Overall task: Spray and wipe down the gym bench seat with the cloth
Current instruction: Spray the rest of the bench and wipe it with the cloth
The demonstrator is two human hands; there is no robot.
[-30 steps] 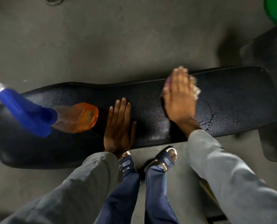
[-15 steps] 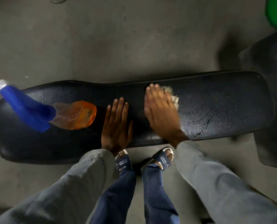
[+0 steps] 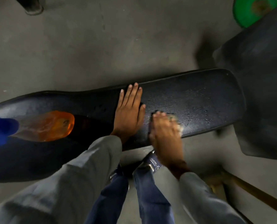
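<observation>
The long black gym bench seat [image 3: 199, 101] runs left to right across the view, and its right part shines wet. My left hand [image 3: 129, 113] lies flat and open on the middle of the seat. Beside it, near the front edge, my right hand [image 3: 164, 128] presses a pale cloth [image 3: 175, 120] onto the seat; only a small part of the cloth shows past the fingers, and the hand is blurred. A spray bottle [image 3: 44, 126] with orange liquid and a blue head stands on the seat at the left.
The floor [image 3: 102, 46] is grey concrete. A second black pad [image 3: 260, 78] stands at the right end of the bench, with a green weight plate [image 3: 248, 10] behind it. My feet in sandals [image 3: 152, 163] stand just in front of the bench.
My right hand with the cloth has swept from the far edge toward the front edge and leftward, ending beside my left hand. The camera has shifted left, so the bottle looks closer.
</observation>
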